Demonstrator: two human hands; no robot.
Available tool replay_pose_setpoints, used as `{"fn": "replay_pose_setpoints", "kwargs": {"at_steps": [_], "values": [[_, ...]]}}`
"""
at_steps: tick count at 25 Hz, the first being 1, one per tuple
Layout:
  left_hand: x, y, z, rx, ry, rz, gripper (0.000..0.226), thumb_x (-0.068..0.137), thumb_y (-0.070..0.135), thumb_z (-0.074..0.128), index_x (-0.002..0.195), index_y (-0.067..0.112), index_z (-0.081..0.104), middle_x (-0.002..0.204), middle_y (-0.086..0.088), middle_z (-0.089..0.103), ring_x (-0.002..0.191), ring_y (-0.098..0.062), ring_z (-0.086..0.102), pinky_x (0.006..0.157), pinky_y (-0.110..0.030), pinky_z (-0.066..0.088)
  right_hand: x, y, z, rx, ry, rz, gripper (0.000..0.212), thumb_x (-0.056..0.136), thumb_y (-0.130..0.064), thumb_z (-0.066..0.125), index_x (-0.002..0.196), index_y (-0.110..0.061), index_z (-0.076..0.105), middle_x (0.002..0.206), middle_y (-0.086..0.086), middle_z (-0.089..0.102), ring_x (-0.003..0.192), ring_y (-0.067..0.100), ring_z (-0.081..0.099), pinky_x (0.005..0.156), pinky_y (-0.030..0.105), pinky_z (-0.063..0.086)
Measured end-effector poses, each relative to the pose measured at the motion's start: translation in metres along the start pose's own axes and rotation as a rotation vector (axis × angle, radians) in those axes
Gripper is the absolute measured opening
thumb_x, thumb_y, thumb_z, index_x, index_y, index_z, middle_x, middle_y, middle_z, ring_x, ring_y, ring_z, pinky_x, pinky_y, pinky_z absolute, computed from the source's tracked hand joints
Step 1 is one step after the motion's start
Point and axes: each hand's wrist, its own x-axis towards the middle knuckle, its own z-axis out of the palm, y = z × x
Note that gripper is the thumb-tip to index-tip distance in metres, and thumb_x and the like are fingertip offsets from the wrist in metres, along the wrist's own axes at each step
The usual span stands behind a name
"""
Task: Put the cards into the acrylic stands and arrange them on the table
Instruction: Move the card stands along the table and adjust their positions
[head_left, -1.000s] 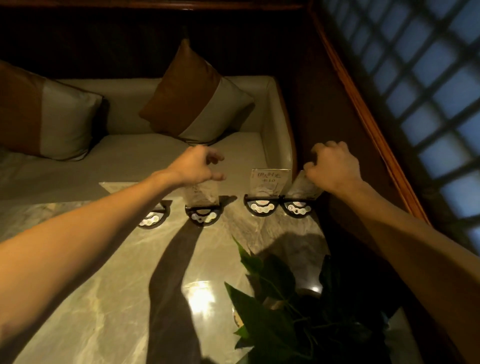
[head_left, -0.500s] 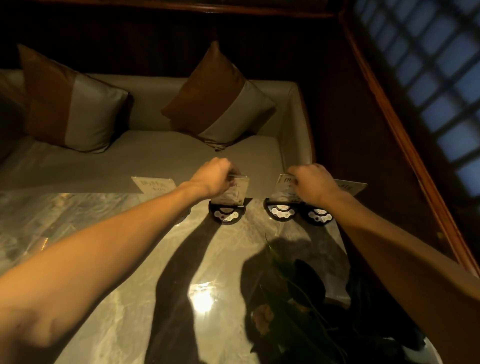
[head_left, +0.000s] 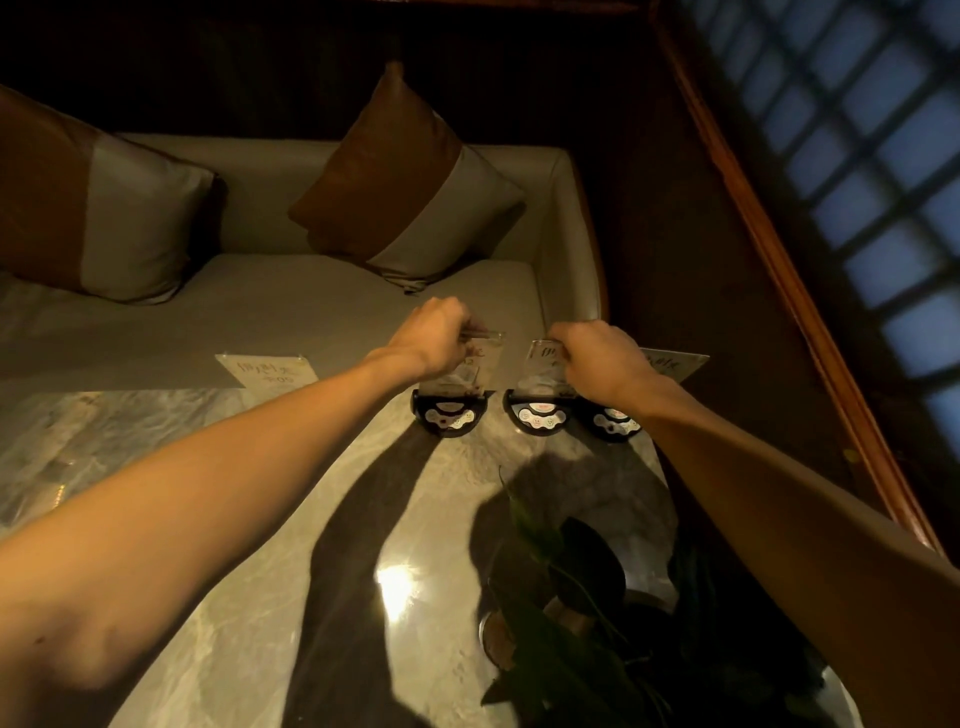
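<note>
Acrylic stands sit in a row along the far edge of the marble counter (head_left: 249, 519), next to the cushioned bench (head_left: 311, 312) with its two brown-and-grey pillows, and the job looks well advanced.

A leafy potted plant (head_left: 571, 597) fills the near right corner of the counter, well short of the row.

Four stands are visible. The leftmost stand (head_left: 267, 370) is off on its own, apart from the others, with a handwritten card showing in it. The rightmost stand (head_left: 672, 359), partly hidden by the right wrist, also shows a written card. Between them, the left-centre stand (head_left: 475, 364) and the right-centre stand (head_left: 543, 364) rise from dark half-round bases with pale buttons, close beside each other.

The left hand (head_left: 434, 338) is closed around the top edge of the left-centre stand, fingers curled over it. The right hand (head_left: 592, 353) is likewise pinched on the top of the right-centre stand, which has writing visible on its card.

Judging by this, the cards appear loaded and what remains is squaring and spacing the row; whether the left-centre card is fully seated is too dim to tell.
</note>
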Motion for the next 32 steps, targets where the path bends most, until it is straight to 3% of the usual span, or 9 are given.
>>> {"fn": "replay_pose_setpoints", "kwargs": {"at_steps": [10,16,22,25,29,32], "values": [[0.004,0.005,0.011,-0.053,-0.010,0.015,0.028,0.089,0.012,0.073,0.117,0.015,0.074,0.115,-0.005,0.075,0.110,-0.019,0.067,0.094,-0.032,0.051,-0.003,-0.003,-0.002,0.034,-0.022,0.001,0.028,0.095,-0.008,0.059,0.122,-0.015,0.065,0.111,0.007,0.071,0.097,0.024,0.067,0.090,0.040,0.057],[0.005,0.001,0.009,-0.054,0.008,0.009,0.026,0.089,0.015,0.073,0.116,0.016,0.075,0.112,-0.004,0.076,0.107,-0.019,0.068,0.091,-0.030,0.052,-0.003,-0.004,-0.006,0.011,-0.001,-0.020,0.020,0.094,-0.004,0.058,0.110,-0.014,0.065,0.091,0.002,0.061,0.089,0.024,0.064,0.084,0.040,0.053],[0.005,0.001,0.009,-0.063,-0.005,-0.003,0.024,0.089,0.015,0.073,0.114,0.017,0.075,0.110,-0.003,0.076,0.105,-0.017,0.068,0.085,-0.026,0.048,-0.004,-0.004,-0.005,0.024,-0.006,-0.027,0.027,0.095,-0.004,0.058,0.119,-0.014,0.064,0.101,0.006,0.067,0.087,0.020,0.060,0.086,0.040,0.053],[0.004,0.003,0.012,-0.057,0.013,-0.004,0.026,0.090,0.017,0.072,0.116,0.018,0.075,0.112,-0.003,0.076,0.107,-0.019,0.068,0.089,-0.028,0.049,-0.005,-0.003,-0.005,0.022,0.003,-0.025,0.024,0.094,-0.002,0.056,0.114,-0.014,0.064,0.095,0.005,0.065,0.091,0.026,0.066,0.085,0.043,0.056],[0.002,0.003,0.015,-0.034,0.048,0.002,0.028,0.091,0.018,0.071,0.119,0.018,0.073,0.113,-0.005,0.076,0.110,-0.023,0.068,0.097,-0.037,0.052,-0.005,-0.003,-0.003,0.028,-0.007,-0.018,0.029,0.095,-0.002,0.055,0.120,-0.013,0.064,0.105,0.008,0.070,0.095,0.026,0.067,0.085,0.040,0.056],[0.002,0.005,0.015,-0.041,0.057,0.002,0.029,0.091,0.018,0.071,0.121,0.016,0.072,0.115,-0.006,0.075,0.110,-0.023,0.068,0.095,-0.034,0.050,-0.005,-0.004,-0.003,0.038,-0.015,-0.009,0.031,0.096,-0.002,0.055,0.124,-0.012,0.063,0.108,0.009,0.069,0.098,0.027,0.066,0.085,0.038,0.053]]}}
